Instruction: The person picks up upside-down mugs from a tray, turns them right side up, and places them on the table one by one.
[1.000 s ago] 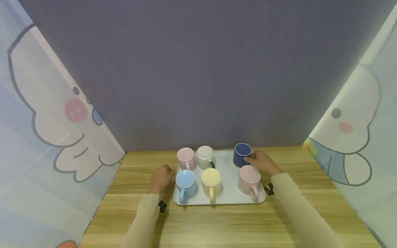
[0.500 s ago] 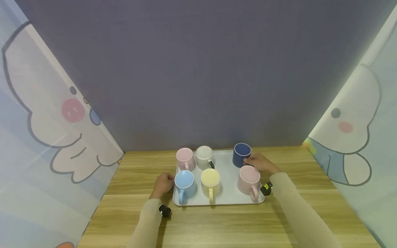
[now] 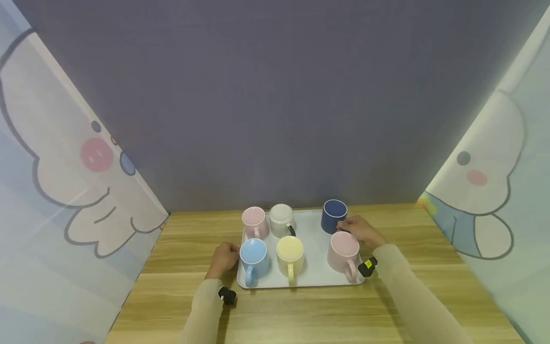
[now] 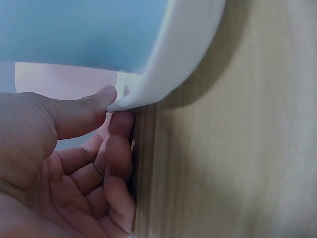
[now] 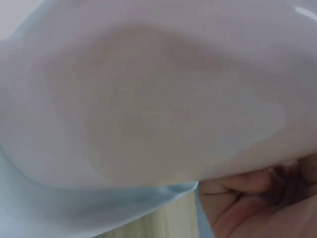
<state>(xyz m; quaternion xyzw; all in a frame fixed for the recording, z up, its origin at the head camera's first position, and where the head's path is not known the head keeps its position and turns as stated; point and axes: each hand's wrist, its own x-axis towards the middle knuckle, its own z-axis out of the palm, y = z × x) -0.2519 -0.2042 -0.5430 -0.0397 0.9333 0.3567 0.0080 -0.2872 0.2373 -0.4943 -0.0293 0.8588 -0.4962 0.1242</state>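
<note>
A white tray (image 3: 312,258) lies on the table with several mugs on it. My left hand (image 3: 223,260) pinches its left rim, thumb on top and curled fingers (image 4: 119,153) beneath, as the left wrist view shows. Beside that hand stands a light blue mug (image 3: 254,260). At the back right, my right hand (image 3: 360,228) pinches the side of a dark blue mug (image 3: 332,220), its fingertips covering where the handle might be. Just in front of this hand is a larger pink mug (image 3: 343,251), which blocks most of the right wrist view.
A yellow mug (image 3: 290,255) stands at the tray's front middle. Behind are a small pink mug (image 3: 254,221) and a white mug with a black-tipped handle (image 3: 281,220). A grey wall (image 3: 283,119) rises behind the wooden table (image 3: 292,317); patterned curtains hang on both sides.
My left hand has closed in from beside the tray onto its left rim. The right hand stays at the dark blue mug. The head view has shifted slightly.
</note>
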